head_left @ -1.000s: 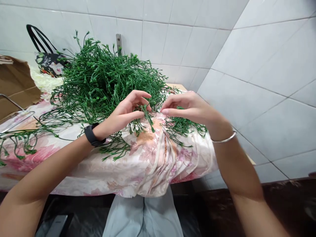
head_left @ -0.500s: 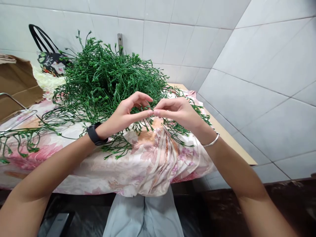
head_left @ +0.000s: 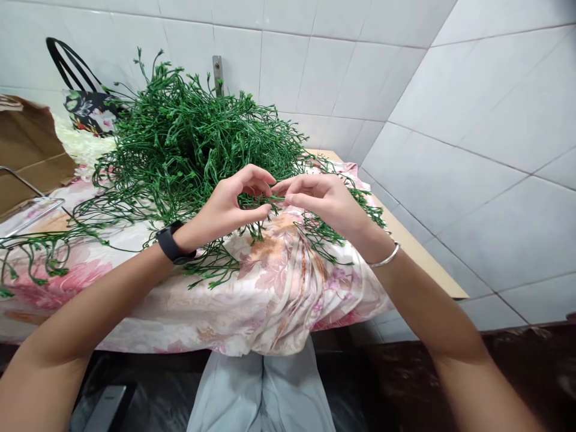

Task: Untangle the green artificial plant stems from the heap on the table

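A large heap of thin green plastic-looking stems [head_left: 202, 132] with small forked tips lies in front of me. At its near edge, my left hand [head_left: 234, 201] has its fingers curved and its thumb apart from them. My right hand [head_left: 326, 201] almost meets it, fingers bent, with thumb and forefinger pinched on a slim green stem [head_left: 279, 198] that runs toward my left fingers. Part of that stem is hidden behind the fingers.
A flowered cloth [head_left: 180, 312] covers the table. On the left are a brown cardboard box [head_left: 31, 150], a bent metal wire frame [head_left: 40, 210], cream petals [head_left: 85, 147] and a black floral bag [head_left: 94, 114]. White tiled walls [head_left: 472, 120] stand behind and right.
My left thumb has parted from the fingertips, where both hands met before. The right fingers have reached slightly left, and a green stem now shows between the hands.
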Demonstrator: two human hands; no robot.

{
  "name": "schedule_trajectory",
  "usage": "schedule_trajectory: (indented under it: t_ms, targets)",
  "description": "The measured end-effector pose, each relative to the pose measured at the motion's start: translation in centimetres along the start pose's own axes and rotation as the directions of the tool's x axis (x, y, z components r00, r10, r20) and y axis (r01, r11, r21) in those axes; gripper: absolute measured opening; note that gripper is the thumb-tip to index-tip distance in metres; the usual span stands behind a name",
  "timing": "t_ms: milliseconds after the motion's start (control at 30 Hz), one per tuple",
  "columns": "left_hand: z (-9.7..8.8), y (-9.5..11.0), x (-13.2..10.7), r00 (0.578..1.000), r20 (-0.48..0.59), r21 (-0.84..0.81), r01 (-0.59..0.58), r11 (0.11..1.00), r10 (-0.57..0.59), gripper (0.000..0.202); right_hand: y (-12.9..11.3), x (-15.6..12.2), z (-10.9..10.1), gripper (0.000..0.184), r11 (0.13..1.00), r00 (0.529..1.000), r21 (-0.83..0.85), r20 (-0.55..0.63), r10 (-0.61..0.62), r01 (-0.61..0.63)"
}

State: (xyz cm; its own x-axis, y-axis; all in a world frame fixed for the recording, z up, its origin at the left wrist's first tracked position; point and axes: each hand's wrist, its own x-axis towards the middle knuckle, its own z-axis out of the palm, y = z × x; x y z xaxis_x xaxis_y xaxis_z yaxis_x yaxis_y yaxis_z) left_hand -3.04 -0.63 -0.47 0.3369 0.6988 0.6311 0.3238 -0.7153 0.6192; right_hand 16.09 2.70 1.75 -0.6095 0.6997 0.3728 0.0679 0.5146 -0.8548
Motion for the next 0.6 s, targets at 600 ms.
schedule_trajectory:
  t_ms: [600]
  targets:
    - [0.44,-0.06,-0.31,0.995,0.056,0.261,-0.092,0.961,0.08,0.031,0.42,-0.17,-0.52,0.021,0.97,0.952,-0.235,0.28,0.127,-0.061]
